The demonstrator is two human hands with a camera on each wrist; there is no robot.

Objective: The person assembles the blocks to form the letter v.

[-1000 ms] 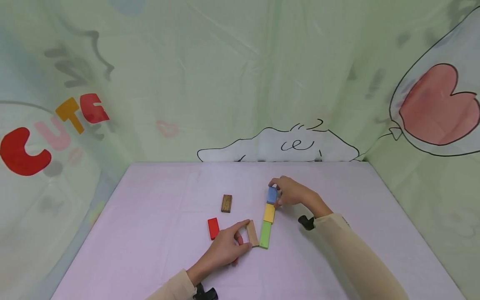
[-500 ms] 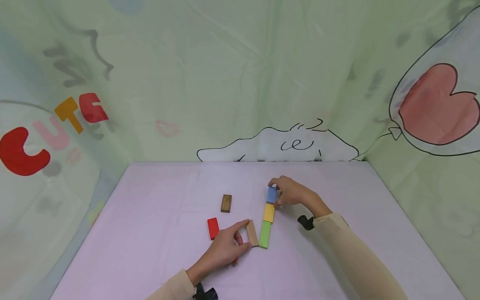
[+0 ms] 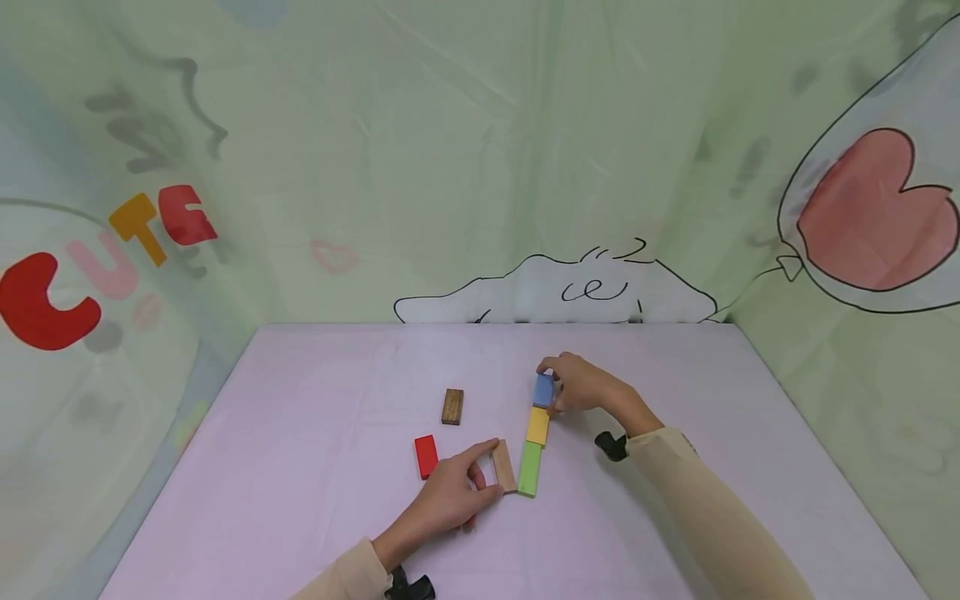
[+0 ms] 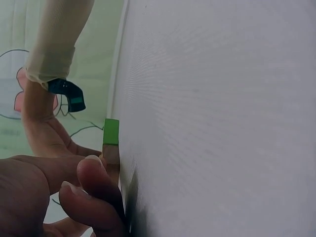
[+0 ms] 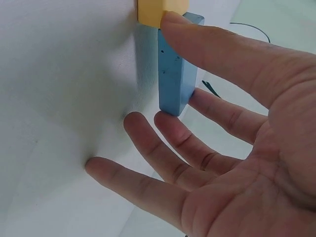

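Three blocks form a line on the table: a green block (image 3: pixel 529 470) nearest, a yellow block (image 3: pixel 537 426) in the middle and a blue block (image 3: pixel 543 390) at the far end. My right hand (image 3: pixel 588 385) holds the blue block; in the right wrist view the thumb (image 5: pixel 207 42) lies where blue meets yellow, and fingertips touch the blue block's other end. Left of the green block, a plain wooden block (image 3: pixel 504 467) leans at a slight angle, its near end right at the green one. My left hand (image 3: pixel 450 496) pinches it endwise between index finger and thumb.
A red block (image 3: pixel 426 457) lies just beyond the left hand's knuckles. Farther back is a dark brown block (image 3: pixel 452 407). Pale cloth covers the table (image 3: pixel 322 400), and a printed curtain (image 3: pixel 465 167) hangs behind its far edge.
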